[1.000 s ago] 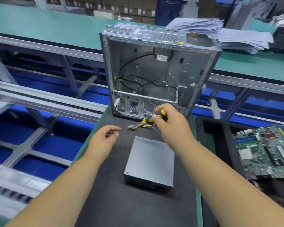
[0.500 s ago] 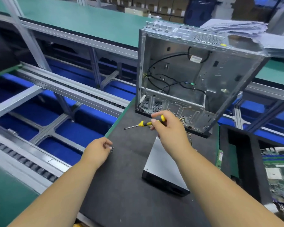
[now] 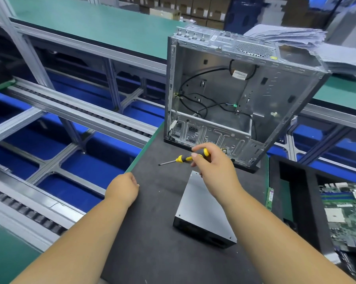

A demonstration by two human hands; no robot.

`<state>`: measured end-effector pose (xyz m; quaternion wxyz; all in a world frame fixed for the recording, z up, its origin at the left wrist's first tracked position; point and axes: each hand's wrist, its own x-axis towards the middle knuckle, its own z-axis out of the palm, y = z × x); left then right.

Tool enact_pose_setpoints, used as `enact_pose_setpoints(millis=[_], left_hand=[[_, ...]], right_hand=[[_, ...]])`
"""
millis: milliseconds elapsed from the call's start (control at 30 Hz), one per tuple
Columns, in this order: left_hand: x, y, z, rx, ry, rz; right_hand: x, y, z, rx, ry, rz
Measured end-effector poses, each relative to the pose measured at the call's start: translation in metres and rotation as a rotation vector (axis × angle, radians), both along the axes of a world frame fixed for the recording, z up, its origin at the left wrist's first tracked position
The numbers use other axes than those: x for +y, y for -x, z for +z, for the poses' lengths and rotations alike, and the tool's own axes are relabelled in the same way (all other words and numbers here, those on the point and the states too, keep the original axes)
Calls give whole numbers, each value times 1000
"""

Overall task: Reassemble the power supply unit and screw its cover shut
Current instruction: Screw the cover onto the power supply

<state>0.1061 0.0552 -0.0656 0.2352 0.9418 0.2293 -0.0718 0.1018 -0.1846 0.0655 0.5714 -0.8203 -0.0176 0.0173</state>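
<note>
Since half a second ago little has moved: both hands keep nearly the same places over the dark mat, and the view has only shifted slightly. Right hand pinches the yellow-and-black screwdriver by its handle between thumb and curled fingers, the bare shaft running out to the left of the fingertips with its tip held just above the mat. Left hand sits near the mat's left edge with its fingers curled under; whether they pinch something small cannot be told, since the fingertips are turned away. Just below and to the right of the right hand's fingers lies the power supply unit, a grey metal box flat on the mat, partly crossed by the right forearm. Beyond the fingers of the right hand stands the open computer case, upright, with black cables inside. Far right of both hands, a green motherboard lies in a black tray.
</note>
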Motion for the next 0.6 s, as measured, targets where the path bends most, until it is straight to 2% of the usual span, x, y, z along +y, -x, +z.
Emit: enact_pose_setpoints(millis=[100,167,233,333,400,467,600], left_hand=[[-6,0,7,-94,176,56],[-16,-3,17,-179,394,80],[-30,-7,31,-249,708,112],[-49,-11,50,-282,1280,183],[-60,-13,59,-252,1531,221],[-67,-13,64,-217,1649,238],[-81,-14,68,-183,1732,248]], right_hand=[[-9,-4,4,-22,-40,-29],[-15,-5,8,-33,-84,-57],[-21,-6,11,-46,-120,-95],[-28,-6,14,-51,-142,-155],[-33,-5,16,-68,-132,-169],[-37,-3,19,-98,-119,-153],[-43,0,23,-133,-75,-125]])
